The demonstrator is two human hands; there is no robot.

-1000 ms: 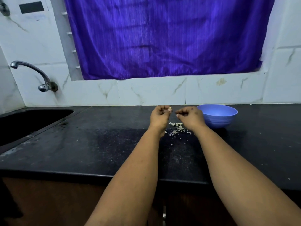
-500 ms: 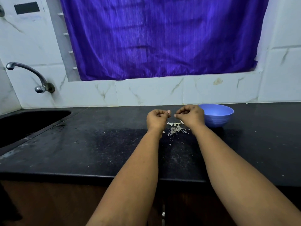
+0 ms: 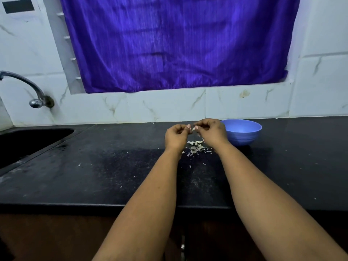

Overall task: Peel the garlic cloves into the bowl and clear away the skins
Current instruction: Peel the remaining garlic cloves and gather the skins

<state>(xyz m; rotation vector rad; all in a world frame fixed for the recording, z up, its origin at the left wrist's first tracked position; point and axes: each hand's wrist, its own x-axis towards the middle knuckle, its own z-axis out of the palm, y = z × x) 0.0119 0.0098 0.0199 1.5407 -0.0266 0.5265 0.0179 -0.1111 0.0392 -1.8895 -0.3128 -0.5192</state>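
Note:
Above the black counter [image 3: 113, 176], my left hand [image 3: 176, 135] and my right hand [image 3: 211, 131] meet fingertip to fingertip around a small pale garlic clove [image 3: 193, 129]. Both hands have curled fingers pinching it. A little bit of skin hangs below my right fingers. Directly under the hands lies a small heap of whitish garlic skins [image 3: 196, 147]. A blue plastic bowl [image 3: 243, 134] stands just right of my right hand, near the wall; its inside looks bare from here.
A dark sink [image 3: 28, 142] is sunk into the counter at the left, with a metal tap [image 3: 35, 98] on the tiled wall above it. A purple curtain [image 3: 178, 44] hangs behind. Tiny skin flecks dot the counter.
My hands have drawn closer together, and now both pinch the clove that my left hand held alone. The view has shifted slightly.

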